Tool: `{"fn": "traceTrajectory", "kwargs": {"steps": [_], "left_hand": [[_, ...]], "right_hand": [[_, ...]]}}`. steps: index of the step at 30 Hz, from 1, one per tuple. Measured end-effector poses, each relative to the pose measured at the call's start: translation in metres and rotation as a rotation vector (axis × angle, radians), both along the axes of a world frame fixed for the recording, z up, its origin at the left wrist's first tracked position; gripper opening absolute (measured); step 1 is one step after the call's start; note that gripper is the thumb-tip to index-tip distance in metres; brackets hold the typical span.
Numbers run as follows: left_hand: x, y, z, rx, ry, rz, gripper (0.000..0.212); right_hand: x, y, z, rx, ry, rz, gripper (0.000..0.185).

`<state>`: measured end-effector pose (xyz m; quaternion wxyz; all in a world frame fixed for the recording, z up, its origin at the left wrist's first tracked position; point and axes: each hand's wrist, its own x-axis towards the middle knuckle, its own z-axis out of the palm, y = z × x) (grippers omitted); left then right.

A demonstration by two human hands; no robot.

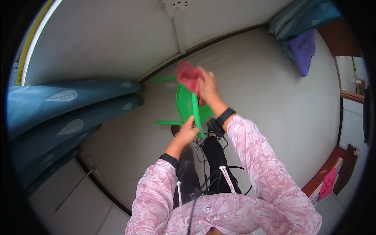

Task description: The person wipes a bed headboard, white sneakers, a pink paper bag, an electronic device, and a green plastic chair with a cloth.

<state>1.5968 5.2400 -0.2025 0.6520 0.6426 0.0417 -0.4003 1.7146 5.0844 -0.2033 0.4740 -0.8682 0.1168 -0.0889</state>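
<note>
A green plastic chair [185, 101] is in front of me, tilted, two of its legs pointing left. My left hand [188, 131] grips the near end of the chair's rim. In my right hand [209, 86] is a bunched red cloth [189, 75], pressed against the far part of the same rim. The cloth is slightly blurred and covers that stretch of the chair. Both wrists wear black bands.
Black cables [202, 147] trail around my legs and feet under the chair. Blue leaf-patterned curtains [73, 102] hang at left. A wall with a socket [179, 6] rises ahead. A purple cloth [302, 53] hangs at far right; a pink cloth [327, 183] lies lower right.
</note>
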Motion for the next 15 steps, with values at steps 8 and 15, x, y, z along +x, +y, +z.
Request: {"fn": "traceTrajectory", "kwargs": {"steps": [8,15], "left_hand": [[0.003,0.024,0.006,0.026,0.174,0.102,0.048],[0.006,0.027,0.032,-0.195,0.457,0.451,0.048]], "right_hand": [[-0.019,0.016,0.001,0.062,0.051,0.434,0.040],[-0.150,0.011,0.008,0.238,0.021,0.488,0.036]]}}
